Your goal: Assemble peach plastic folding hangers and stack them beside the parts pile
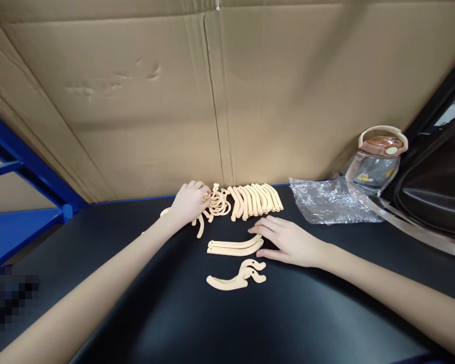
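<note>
My left hand (191,202) reaches into a loose pile of small beige curved pieces and rings (220,203); its fingers curl down and their tips are hidden among them. My right hand (284,240) has thumb and fingers on either side of the right end of two long beige curved strips (233,248), which lie side by side. Nearer to me lie two beige hook-shaped pieces (227,284), one overlapping the other. Behind my right hand, a row of similar long curved strips (256,199) lies closely lined up.
A crumpled clear plastic bag (326,202) lies at the right on the black table (174,313). Beyond it stand a clear bottle with a brown lid and strap (379,156) and a dark shiny bag (436,177). Cardboard (144,101) walls the back; a blue metal frame (38,177) is left.
</note>
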### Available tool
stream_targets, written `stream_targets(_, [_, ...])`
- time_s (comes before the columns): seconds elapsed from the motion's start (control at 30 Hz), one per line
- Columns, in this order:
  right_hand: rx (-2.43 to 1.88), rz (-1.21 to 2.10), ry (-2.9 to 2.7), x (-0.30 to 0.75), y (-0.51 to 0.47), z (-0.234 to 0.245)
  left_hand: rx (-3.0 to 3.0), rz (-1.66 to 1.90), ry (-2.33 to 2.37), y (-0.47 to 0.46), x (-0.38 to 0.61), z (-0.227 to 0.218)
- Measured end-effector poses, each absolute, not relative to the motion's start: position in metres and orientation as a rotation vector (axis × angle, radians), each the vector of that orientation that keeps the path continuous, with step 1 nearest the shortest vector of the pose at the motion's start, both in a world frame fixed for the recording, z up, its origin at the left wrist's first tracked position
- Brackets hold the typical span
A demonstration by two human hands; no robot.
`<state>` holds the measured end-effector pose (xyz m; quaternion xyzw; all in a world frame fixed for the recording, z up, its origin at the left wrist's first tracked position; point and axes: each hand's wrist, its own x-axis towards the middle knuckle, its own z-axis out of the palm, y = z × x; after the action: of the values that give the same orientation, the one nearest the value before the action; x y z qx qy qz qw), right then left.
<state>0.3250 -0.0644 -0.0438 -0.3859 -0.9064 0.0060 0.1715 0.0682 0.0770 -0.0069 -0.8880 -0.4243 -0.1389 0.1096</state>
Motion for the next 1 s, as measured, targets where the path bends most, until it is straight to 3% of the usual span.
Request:
stream_targets(0.27, [-1.086, 0.002, -2.571, 0.325, -0.065, -0.044, -2.634, -0.343, -1.237, 0.087, 0.073, -0.011])
stream_targets(0.63, [-1.1, -0.01, -2.573, 0.325, -0.065, -0.046, -2.706, -0.537, -1.245, 0.07, 0.077, 0.002])
stream_targets(1.0, [-1.074, -0.034, -2.574, 0.325, -0.066, -0.046, -2.789, -0.791, -0.979, -0.028, 0.076, 0.021])
